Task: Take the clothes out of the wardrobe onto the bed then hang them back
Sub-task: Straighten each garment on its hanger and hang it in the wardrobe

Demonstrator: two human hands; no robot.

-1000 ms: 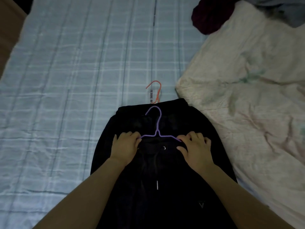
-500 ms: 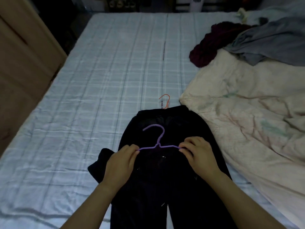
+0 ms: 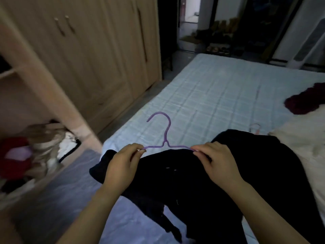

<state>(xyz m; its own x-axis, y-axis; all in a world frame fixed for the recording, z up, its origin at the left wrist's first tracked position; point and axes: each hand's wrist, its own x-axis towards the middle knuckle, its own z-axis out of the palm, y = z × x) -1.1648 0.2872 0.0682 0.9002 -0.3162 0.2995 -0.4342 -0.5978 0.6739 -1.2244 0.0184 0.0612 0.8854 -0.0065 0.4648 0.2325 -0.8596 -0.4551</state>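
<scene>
On purple hanger (image 3: 164, 136), black garment (image 3: 228, 173), draped

A home bedroom; a bed (image 3: 219, 95) in a checked sheet beside a wooden wardrobe (image 3: 98, 55).

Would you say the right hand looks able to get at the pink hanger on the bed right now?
Probably, once freed: the right hand pinches the purple hanger over the black garment. The pink hanger lies just beyond on the bed, its hook uncovered, nothing between.
</scene>
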